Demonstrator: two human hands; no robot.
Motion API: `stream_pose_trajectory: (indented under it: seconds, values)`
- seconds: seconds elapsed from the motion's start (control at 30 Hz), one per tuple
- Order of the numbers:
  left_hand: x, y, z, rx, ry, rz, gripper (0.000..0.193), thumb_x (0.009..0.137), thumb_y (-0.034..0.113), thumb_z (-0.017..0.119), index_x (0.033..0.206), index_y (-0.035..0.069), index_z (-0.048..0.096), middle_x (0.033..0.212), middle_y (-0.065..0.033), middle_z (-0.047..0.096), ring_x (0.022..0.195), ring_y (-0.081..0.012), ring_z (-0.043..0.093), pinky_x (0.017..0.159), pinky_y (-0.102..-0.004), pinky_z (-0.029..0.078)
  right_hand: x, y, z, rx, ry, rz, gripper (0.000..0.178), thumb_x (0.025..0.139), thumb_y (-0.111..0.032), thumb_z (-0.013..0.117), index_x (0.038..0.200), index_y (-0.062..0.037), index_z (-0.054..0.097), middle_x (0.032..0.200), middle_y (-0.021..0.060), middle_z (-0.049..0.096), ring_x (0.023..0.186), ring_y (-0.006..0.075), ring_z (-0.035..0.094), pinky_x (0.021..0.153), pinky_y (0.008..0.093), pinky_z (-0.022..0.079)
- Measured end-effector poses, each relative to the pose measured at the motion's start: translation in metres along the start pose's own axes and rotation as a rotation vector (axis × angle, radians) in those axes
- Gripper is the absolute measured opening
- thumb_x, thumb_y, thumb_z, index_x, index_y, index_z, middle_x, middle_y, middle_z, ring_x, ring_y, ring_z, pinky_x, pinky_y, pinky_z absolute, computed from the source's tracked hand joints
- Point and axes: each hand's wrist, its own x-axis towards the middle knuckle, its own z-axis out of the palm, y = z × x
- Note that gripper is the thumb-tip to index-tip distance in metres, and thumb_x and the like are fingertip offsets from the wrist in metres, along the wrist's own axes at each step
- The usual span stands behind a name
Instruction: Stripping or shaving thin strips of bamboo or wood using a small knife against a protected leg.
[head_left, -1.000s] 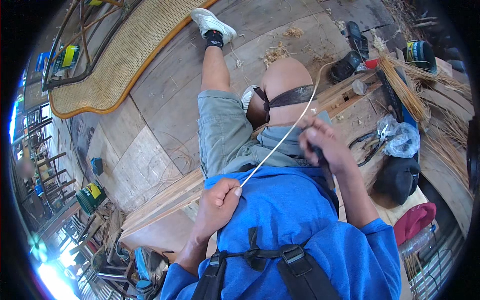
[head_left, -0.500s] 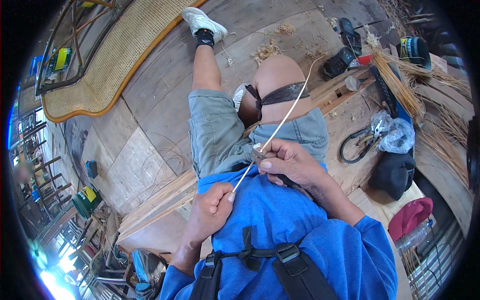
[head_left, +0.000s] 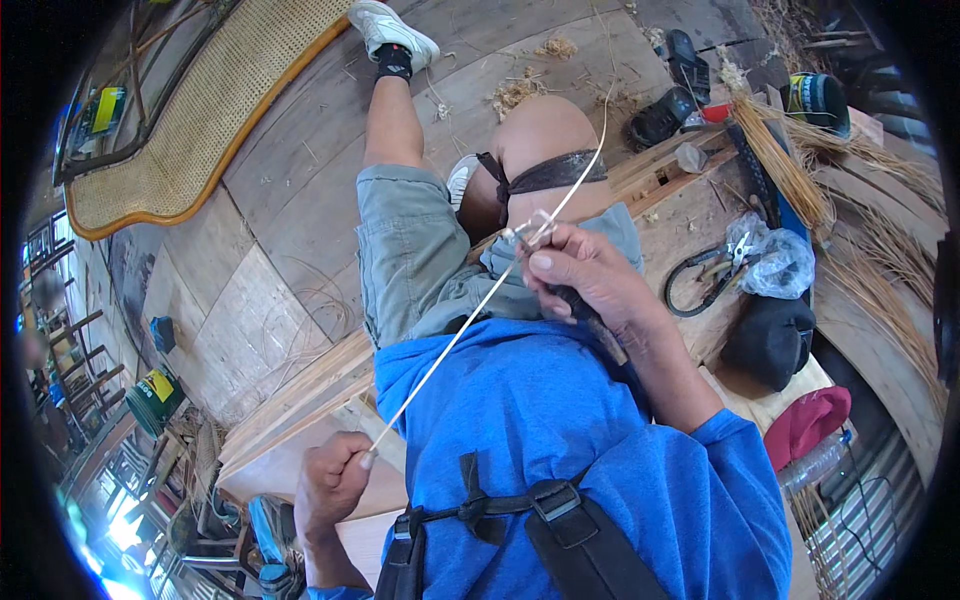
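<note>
A long, pale rattan strip [head_left: 450, 342] runs taut across my lap, from my left side up past my right knee. My left hand [head_left: 333, 475] is closed in a fist around its near end, beside my waist. Above my lap, my right hand [head_left: 590, 275] grips a dark-handled knife [head_left: 600, 335]; its blade is mostly hidden by the fingers, and the strip passes by them. Pale curled shavings [head_left: 522, 229] cling at the right fingertips. A dark cloth band [head_left: 555, 175] is tied around my right leg, under the strip.
To the right on the wooden bench lie pliers [head_left: 740, 250], a clear plastic bag [head_left: 782, 265], a black cap [head_left: 770, 345] and a rattan bundle [head_left: 785, 170]. Black sandals [head_left: 665, 115] rest farther off. A woven cane panel [head_left: 215, 110] stands at the far left; fibre shavings [head_left: 517, 95] litter the floor.
My left hand has drawn back and left, away from the right hand, pulling the strip along. The right hand has risen slightly, and more shavings show at its fingertips.
</note>
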Motion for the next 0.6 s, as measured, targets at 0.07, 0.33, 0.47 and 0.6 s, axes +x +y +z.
stream_pose_trajectory:
  seconds: [0.07,0.33,0.47,0.6]
  values:
    - [-0.009,-0.003,-0.007,0.015,0.023,-0.067,0.004,0.08,0.006,0.057,0.081,0.002,0.058,0.065,-0.0073,0.057,0.053,-0.0121,0.051,0.05,-0.0256,0.041,0.002,-0.01,-0.01,-0.097,0.028,0.017,0.016,0.086,-0.02,0.059,0.087,-0.0053,0.054,0.069,0.0015,0.054,0.046,0.0071,0.047,0.04,0.0189,0.035]
    - [-0.021,-0.047,-0.044,0.382,0.066,-0.427,0.017,0.077,0.01,0.06,0.09,-0.001,0.06,0.082,-0.0129,0.063,0.075,-0.0291,0.061,0.069,-0.0354,0.048,0.003,-0.031,-0.021,-0.109,0.192,-0.134,0.018,0.086,-0.02,0.055,0.095,-0.0042,0.053,0.073,0.0034,0.054,0.045,0.0073,0.046,0.038,0.0188,0.035]
    - [0.072,-0.015,0.002,0.428,0.186,0.097,0.05,0.081,0.022,0.056,0.125,-0.001,0.045,0.129,-0.0207,0.043,0.123,-0.034,0.038,0.103,-0.04,0.029,0.017,-0.002,0.008,-0.111,0.041,-0.158,0.019,0.086,-0.02,0.057,0.097,-0.0046,0.053,0.071,0.0036,0.054,0.045,0.0076,0.046,0.039,0.0188,0.034]
    - [0.144,0.041,0.062,0.009,0.139,0.409,0.038,0.085,0.021,0.052,0.115,-0.002,0.051,0.116,-0.0207,0.054,0.108,-0.0307,0.051,0.093,-0.0374,0.038,0.014,-0.004,0.015,-0.014,0.007,-0.127,0.021,0.086,-0.021,0.06,0.096,-0.0047,0.051,0.071,0.0029,0.054,0.047,0.0066,0.047,0.039,0.0188,0.035]
